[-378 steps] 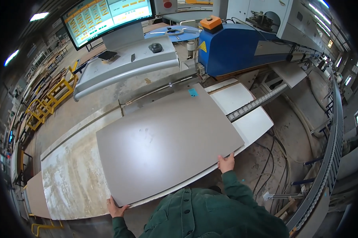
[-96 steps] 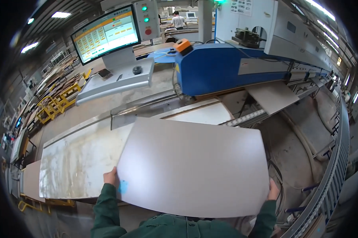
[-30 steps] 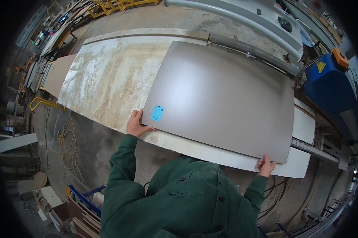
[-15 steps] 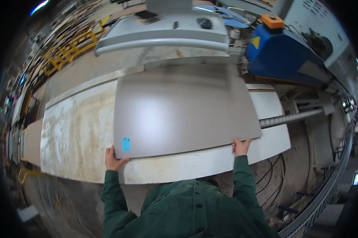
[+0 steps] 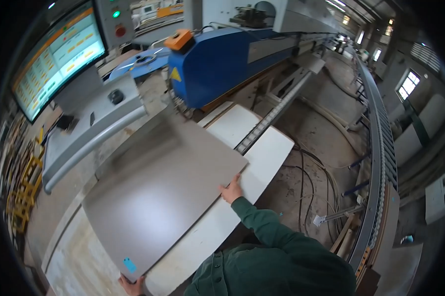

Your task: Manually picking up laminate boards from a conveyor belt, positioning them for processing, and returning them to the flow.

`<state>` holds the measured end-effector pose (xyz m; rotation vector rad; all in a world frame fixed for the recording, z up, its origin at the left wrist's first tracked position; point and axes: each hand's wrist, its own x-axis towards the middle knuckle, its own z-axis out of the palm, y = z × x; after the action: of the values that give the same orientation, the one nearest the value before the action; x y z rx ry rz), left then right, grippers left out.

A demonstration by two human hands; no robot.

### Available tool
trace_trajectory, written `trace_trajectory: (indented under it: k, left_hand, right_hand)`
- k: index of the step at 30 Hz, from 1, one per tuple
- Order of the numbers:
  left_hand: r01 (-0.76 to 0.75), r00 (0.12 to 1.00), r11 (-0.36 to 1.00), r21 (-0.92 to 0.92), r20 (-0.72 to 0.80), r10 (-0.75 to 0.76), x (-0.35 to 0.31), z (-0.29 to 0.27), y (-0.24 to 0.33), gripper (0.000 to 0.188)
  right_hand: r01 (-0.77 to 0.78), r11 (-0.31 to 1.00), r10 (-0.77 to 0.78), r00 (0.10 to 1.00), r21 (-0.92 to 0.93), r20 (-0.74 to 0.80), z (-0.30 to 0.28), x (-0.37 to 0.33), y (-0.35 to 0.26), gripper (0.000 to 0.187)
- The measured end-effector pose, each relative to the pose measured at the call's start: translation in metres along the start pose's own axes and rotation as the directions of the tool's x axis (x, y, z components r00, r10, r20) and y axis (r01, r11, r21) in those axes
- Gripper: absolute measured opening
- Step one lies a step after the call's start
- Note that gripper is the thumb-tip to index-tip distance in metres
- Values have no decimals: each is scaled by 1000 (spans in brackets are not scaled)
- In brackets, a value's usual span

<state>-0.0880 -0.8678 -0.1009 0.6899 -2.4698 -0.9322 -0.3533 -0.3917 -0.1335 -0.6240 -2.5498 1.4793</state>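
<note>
A large flat greyish-beige panel (image 5: 153, 187) with a smooth sheen lies on a stained white board (image 5: 198, 246). A small blue sticker (image 5: 129, 265) marks its near left corner. At that corner my left hand (image 5: 132, 286) grips the panel's edge, partly cut off by the picture's lower border. Farther along the same near edge, close to the right corner, my right hand (image 5: 231, 190) holds the panel with the thumb on top and the other fingers curled at the rim. What lies under the fingers is hidden.
Beyond the panel stands a blue machine housing (image 5: 207, 64) with an orange box (image 5: 179, 40) on top. A roller track (image 5: 272, 116) runs from the board's far side. Left are a grey console shelf (image 5: 94, 123) and a lit screen (image 5: 59, 59). Cables (image 5: 306, 187) lie on the floor at right.
My view has swung to the right, so the screen and the long machine line now show. Both hands keep their hold on the panel's near edge; its shift on the board is hard to judge.
</note>
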Motion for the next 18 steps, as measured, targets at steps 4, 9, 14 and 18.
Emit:
trace_trajectory:
  k: [4,9,14,18]
  left_hand:
    - [97,989,984,147,93,-112,2,-13,62,79]
    - [86,984,970,226,131,-118,2,-25,81,74]
    - [-30,982,998,56,188,19,7,-17,36,66]
    - [-76,991,997,15,113,73,4,-9,24,59]
  right_hand:
    - [-14,994,15,1000,-106,4,-11,-4,-6,91]
    - [-59,990,62,998,-130,25,-13,-11,-23,91]
    - [-58,992,61,998,-113,21,-15,-12,-27,91]
    - [-69,983,69,998,-171,-7,-21,-13,-34,91]
